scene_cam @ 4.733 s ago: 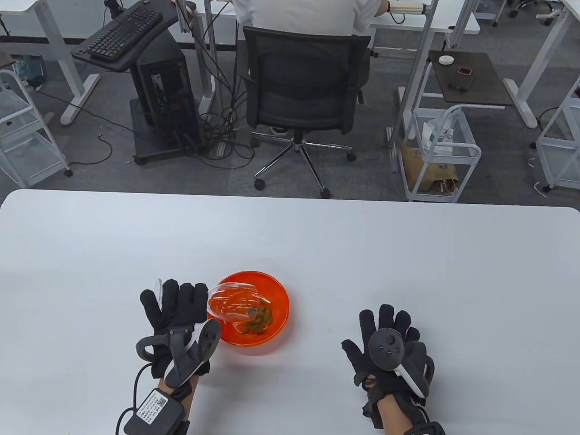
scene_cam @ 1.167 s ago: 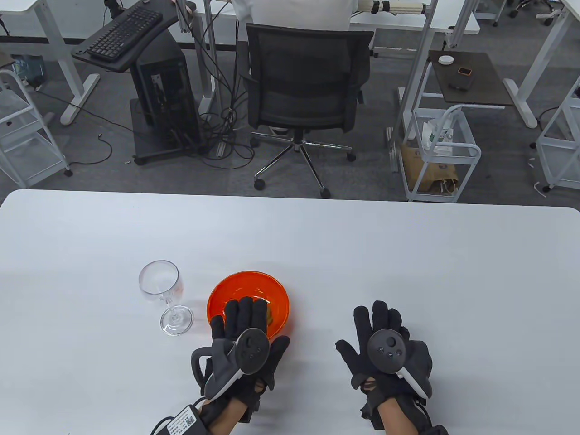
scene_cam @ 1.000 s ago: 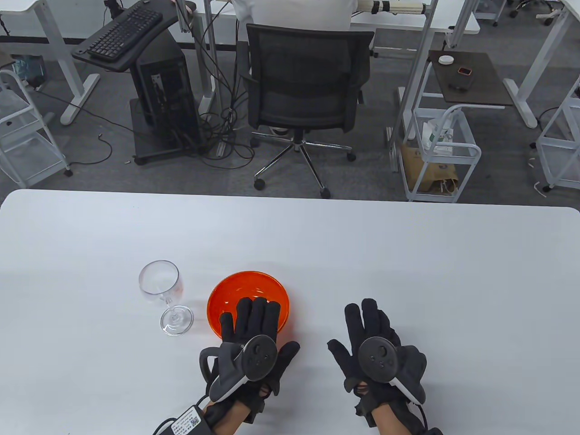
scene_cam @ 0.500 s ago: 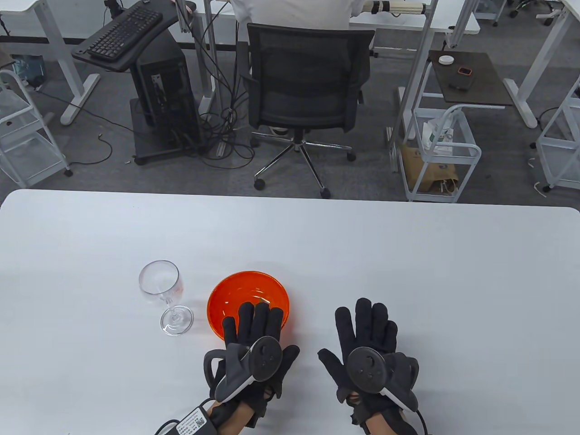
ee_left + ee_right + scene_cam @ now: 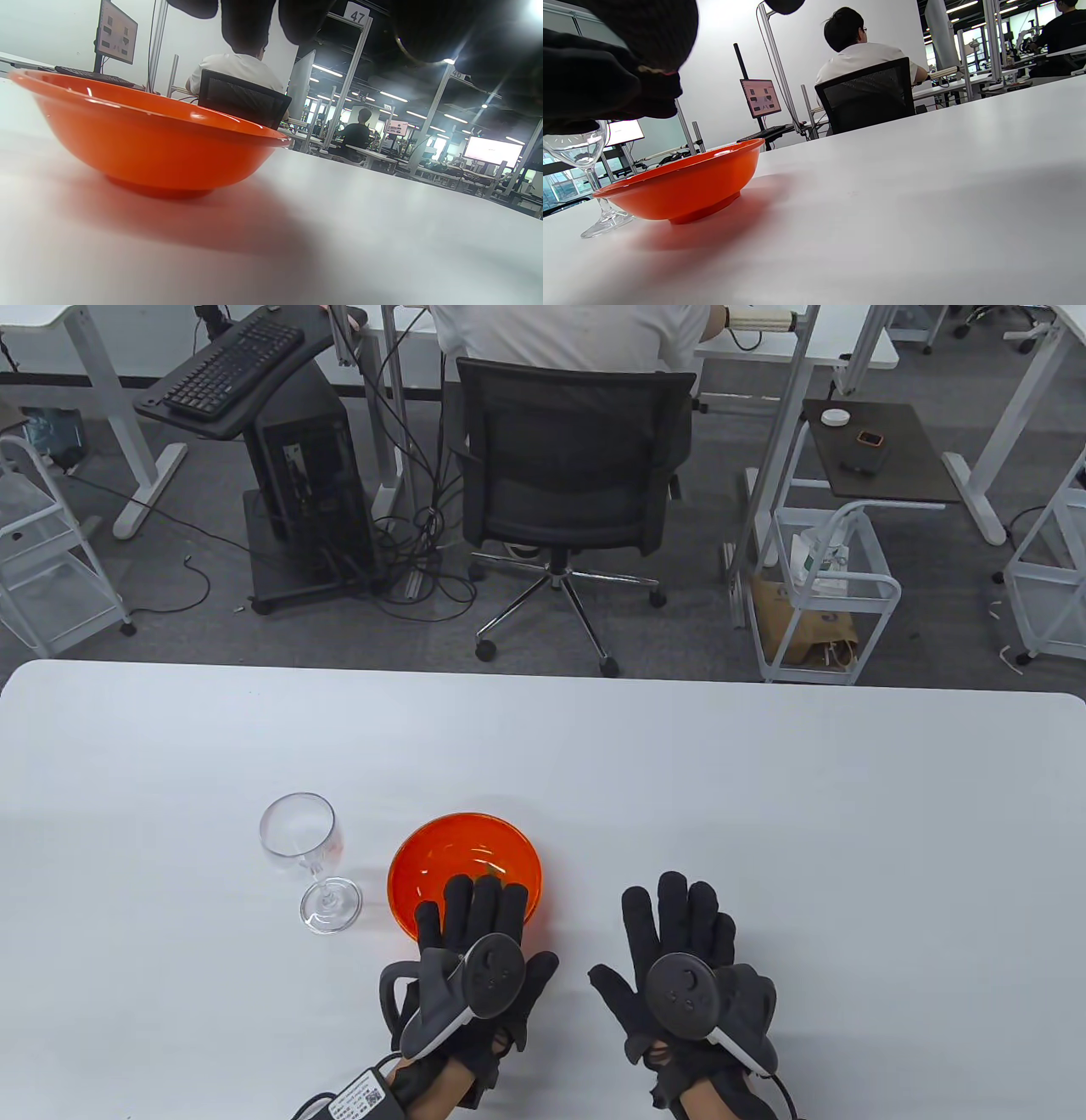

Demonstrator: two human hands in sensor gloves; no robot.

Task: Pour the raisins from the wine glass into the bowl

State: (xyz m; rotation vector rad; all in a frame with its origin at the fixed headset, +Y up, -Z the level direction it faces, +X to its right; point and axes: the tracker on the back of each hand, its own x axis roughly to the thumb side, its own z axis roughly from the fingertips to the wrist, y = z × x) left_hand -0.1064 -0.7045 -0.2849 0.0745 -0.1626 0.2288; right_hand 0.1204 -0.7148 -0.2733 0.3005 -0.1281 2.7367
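Note:
A clear wine glass (image 5: 304,853) stands upright and empty on the white table (image 5: 764,814), left of the orange bowl (image 5: 450,848). The bowl also shows in the left wrist view (image 5: 140,140) and the right wrist view (image 5: 683,186); the glass shows at the left of the right wrist view (image 5: 585,169). My left hand (image 5: 475,942) lies flat and open, its fingers over the bowl's near rim, hiding the raisins. My right hand (image 5: 679,950) lies flat and open on the table right of the bowl. Neither hand holds anything.
Beyond the table's far edge are a black office chair (image 5: 568,475) with a seated person, a keyboard stand (image 5: 229,373) and white carts (image 5: 823,594). The table stretches wide to the right and far side of the bowl.
4.7 s ago my left hand tipped the glass over the bowl; the glass now stands to the left. In the last second both hands shifted slightly inward and back toward the near edge.

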